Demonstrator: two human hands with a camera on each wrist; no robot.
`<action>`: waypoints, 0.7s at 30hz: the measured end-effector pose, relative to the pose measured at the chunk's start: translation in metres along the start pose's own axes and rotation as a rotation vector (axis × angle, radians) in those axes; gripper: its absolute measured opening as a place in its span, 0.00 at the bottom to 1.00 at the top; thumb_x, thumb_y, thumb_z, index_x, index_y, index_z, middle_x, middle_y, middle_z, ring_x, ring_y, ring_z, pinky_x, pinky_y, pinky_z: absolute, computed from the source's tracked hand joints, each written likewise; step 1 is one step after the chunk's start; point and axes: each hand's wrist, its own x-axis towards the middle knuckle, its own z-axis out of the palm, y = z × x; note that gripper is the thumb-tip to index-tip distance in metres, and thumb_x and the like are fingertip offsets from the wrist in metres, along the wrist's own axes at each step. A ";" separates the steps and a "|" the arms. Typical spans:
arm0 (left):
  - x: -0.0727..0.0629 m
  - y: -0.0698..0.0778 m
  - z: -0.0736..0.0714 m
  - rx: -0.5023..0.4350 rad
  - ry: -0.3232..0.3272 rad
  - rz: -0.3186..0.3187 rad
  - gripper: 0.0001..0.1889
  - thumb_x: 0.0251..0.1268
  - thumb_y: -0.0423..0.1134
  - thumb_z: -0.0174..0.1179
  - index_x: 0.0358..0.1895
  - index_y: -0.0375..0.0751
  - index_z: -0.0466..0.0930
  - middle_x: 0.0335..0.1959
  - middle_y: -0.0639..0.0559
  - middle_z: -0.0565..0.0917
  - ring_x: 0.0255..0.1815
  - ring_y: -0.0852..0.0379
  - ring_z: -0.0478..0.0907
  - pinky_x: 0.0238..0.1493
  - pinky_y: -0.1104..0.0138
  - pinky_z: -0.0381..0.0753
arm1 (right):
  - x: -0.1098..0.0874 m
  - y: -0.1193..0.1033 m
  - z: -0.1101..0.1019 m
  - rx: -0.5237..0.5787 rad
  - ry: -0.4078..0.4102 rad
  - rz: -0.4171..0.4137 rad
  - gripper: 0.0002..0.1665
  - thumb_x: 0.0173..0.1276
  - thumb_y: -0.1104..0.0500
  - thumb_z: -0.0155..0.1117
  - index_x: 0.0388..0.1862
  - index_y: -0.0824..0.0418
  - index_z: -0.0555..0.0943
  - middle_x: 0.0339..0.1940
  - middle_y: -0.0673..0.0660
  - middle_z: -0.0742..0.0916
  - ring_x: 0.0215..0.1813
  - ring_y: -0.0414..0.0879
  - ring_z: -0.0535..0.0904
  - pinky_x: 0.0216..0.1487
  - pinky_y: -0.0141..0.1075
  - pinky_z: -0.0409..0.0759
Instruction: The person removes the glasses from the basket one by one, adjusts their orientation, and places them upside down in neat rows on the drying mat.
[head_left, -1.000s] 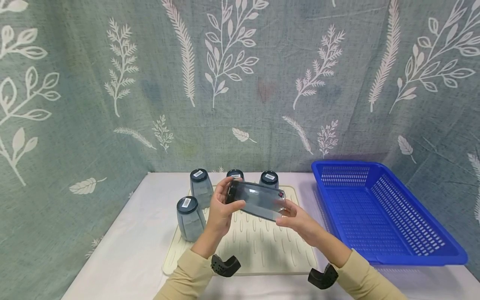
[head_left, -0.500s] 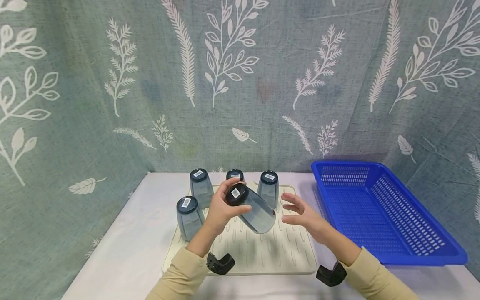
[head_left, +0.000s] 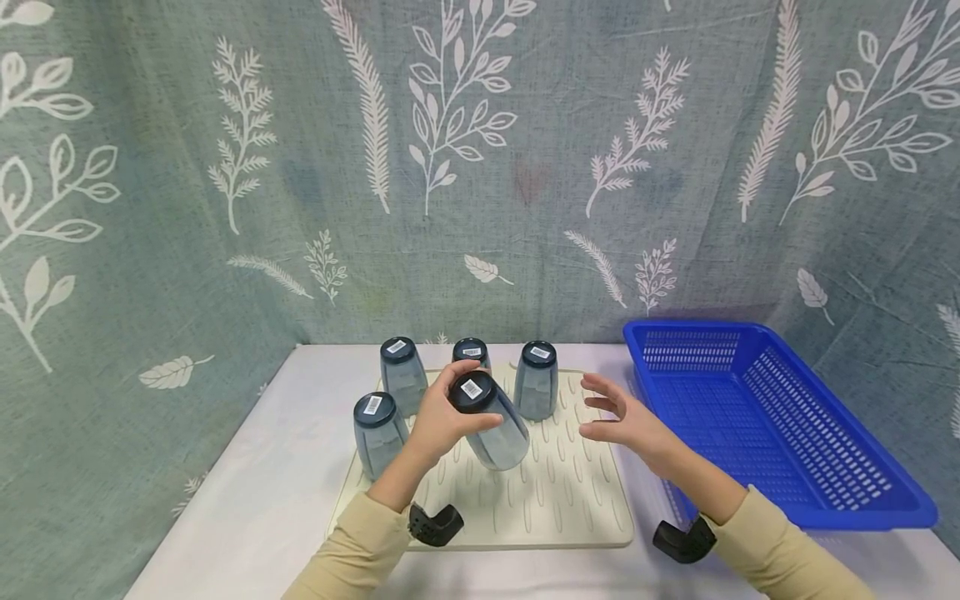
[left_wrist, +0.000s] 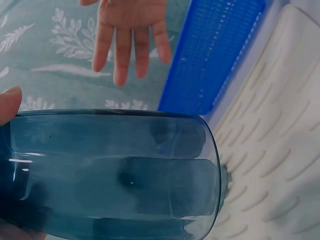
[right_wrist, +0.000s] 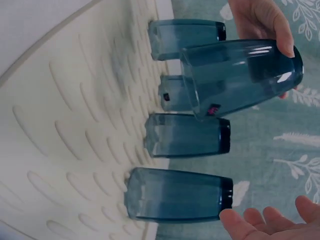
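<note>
My left hand point(head_left: 447, 417) grips a blue-tinted drinking glass point(head_left: 498, 437) near its dark base, thumb on the near side. Held tilted above the mat, the glass has its labelled base up and its mouth down to the right. In the left wrist view the glass point(left_wrist: 110, 175) fills much of the picture. My right hand point(head_left: 630, 421) is off to the right of it, fingers apart and slightly bent, holding nothing. Several matching glasses stand upside down on the cream ridged drying mat point(head_left: 555, 500), among them a back right glass point(head_left: 537, 383) and a front left glass point(head_left: 381, 442).
A blue plastic basket point(head_left: 750, 450) with perforated walls stands right of the mat on the white tablecloth point(head_left: 247, 492). A leaf-patterned curtain point(head_left: 525, 275) hangs behind the table.
My right hand has let go of the glass and moved away to the right. My left hand has turned the glass from nearly level to mouth down, lowering its mouth.
</note>
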 end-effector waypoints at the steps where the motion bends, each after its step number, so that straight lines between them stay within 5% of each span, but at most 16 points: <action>1: 0.000 0.000 0.000 0.020 0.008 -0.012 0.39 0.38 0.27 0.72 0.60 0.36 0.65 0.57 0.43 0.72 0.55 0.49 0.72 0.51 0.62 0.76 | 0.000 -0.001 -0.001 -0.010 0.001 0.001 0.50 0.57 0.55 0.66 0.72 0.60 0.49 0.71 0.63 0.58 0.70 0.62 0.53 0.61 0.57 0.62; 21: 0.004 -0.016 -0.013 0.198 0.028 -0.095 0.37 0.35 0.31 0.75 0.57 0.39 0.70 0.52 0.44 0.75 0.48 0.48 0.75 0.48 0.58 0.77 | -0.002 -0.017 -0.042 -0.149 0.058 -0.018 0.51 0.59 0.54 0.65 0.73 0.59 0.46 0.72 0.64 0.55 0.70 0.63 0.51 0.59 0.60 0.63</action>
